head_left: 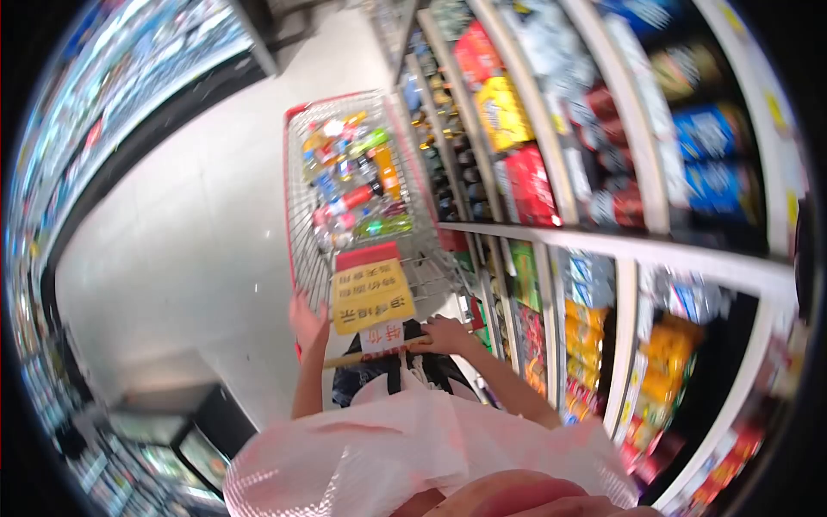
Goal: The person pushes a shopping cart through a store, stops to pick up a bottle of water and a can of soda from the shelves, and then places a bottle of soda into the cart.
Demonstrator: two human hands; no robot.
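Note:
A wire shopping cart point(289, 172) with red edging stands in front of me, holding several bottles point(353, 194) in mixed colours. Yellow and red signs point(372, 293) with printed characters lie at its near end, above the handle point(345, 358). My left hand point(308, 320) is at the cart's left side near the handle; its fingers are blurred, and whether they grip the rim is unclear. Closed over the right end of the handle is my right hand point(446, 336).
Shelves point(603, 246) packed with cans, bottles and packets run close along the right. A long lit shelf point(164, 77) curves along the left, across a pale floor point(172, 224). A dark-framed case point(185, 422) stands at the lower left.

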